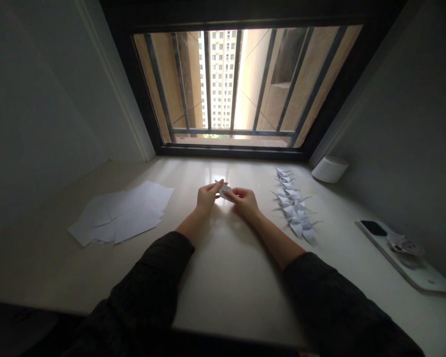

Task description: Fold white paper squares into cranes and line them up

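Dark sleeves (330, 302), left hand (207, 196) and right hand (245, 203) pinching folded paper (225, 191), between loose sheets (121, 213) and paper cranes (293, 206)

Between the left hand (208, 197) and right hand (244, 202), the folded white paper (225, 191) is partly covered, its folds too small to tell; the crumpled item (405, 244) far right of the hands is too blurred to name.

Daylight came from the bright window (241, 84) ahead of you, the only strong source, and left the side walls (40, 124) dim. A pale glare lay along the far edge of the glossy worktop (215, 173), and a faint shadow fell beneath your right hand (244, 202). Your dark sleeves (144, 282) sank nearly to black. Straight lines bowed toward the darkened corners, and fine detail looked slightly soft.
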Available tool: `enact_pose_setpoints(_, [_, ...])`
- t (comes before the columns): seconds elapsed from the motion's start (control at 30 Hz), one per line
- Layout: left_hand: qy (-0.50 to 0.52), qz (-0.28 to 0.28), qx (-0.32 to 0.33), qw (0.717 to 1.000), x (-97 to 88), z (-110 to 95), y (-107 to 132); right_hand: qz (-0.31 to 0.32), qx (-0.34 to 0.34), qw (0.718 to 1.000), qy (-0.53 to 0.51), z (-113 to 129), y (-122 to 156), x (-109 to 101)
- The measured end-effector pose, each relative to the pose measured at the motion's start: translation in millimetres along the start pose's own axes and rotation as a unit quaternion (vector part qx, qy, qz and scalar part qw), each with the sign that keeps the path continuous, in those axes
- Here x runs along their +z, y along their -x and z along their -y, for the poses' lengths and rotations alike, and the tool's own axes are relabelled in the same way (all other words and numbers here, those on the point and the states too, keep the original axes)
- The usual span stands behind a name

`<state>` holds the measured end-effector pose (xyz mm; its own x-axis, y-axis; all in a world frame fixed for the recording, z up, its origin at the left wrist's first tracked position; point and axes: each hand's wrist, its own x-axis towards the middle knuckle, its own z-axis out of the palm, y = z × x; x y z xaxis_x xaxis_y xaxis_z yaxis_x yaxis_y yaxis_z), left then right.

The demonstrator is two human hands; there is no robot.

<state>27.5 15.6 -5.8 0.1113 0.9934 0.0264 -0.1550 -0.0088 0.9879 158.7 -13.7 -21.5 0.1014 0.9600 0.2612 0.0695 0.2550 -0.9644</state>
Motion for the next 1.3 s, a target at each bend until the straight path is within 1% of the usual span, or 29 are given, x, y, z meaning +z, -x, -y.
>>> enact_pose_setpoints(0.17, [0.008,-0.045,-0.003,0.999,1.0,-0.4,0.8,0.003,-0.003,1.000,0.021,1.1,0.9,-0.6])
enact_pose_setpoints(0.23, [0.013,-0.049,-0.009,0.999,0.0,-1.2,-0.1,-0.003,0.004,0.999,0.033,0.8,1.1,-0.9])
enact_pose_setpoints(0.37, [-0.005,-0.029,0.009,1.000,-3.0,-0.1,-3.6,-0.047,0.012,0.998,0.031,0.4,1.0,-2.6])
enact_pose_setpoints(0.47, [-0.047,0.010,0.026,0.998,-4.5,3.3,-5.1,-0.085,0.002,0.996,0.018,2.4,1.4,-4.3])
enact_pose_setpoints(0.53, [-0.071,0.037,0.031,0.996,-4.5,5.4,-4.8,-0.092,0.000,0.996,0.017,4.4,1.8,-4.7])
enact_pose_setpoints(0.57, [-0.076,0.041,0.035,0.996,-4.0,6.1,-4.3,-0.090,0.000,0.996,0.019,5.3,1.9,-4.8])
enact_pose_setpoints(0.73, [-0.060,-0.006,0.054,0.997,-0.1,6.5,-1.7,-0.063,0.004,0.998,0.024,5.5,0.6,-4.4])
enact_pose_setpoints(0.9, [-0.035,-0.033,0.049,0.998,-0.5,3.3,-2.7,-0.039,0.009,0.998,0.043,-1.7,-0.7,-3.4])
enact_pose_setpoints(0.97, [-0.038,-0.043,0.058,0.997,-1.5,2.4,-2.9,-0.027,0.005,0.999,0.047,-4.4,-0.8,-2.6])
enact_pose_setpoints(1.03, [-0.050,-0.040,0.074,0.995,-2.1,2.4,-2.8,-0.020,0.000,0.999,0.050,-5.9,-0.9,-2.0])
enact_pose_setpoints(1.1, [-0.069,-0.033,0.090,0.993,-2.8,3.1,-2.6,-0.019,-0.001,0.998,0.060,-6.1,-1.1,-1.7])
enact_pose_setpoints(1.17, [-0.110,-0.040,0.106,0.988,-4.1,3.5,-2.6,-0.014,-0.001,0.997,0.069,-5.4,-1.2,-1.5])
enact_pose_setpoints(1.3, [-0.211,-0.098,0.134,0.963,-6.7,1.3,-0.9,-0.015,-0.011,0.998,0.066,-5.0,-1.5,-0.5])
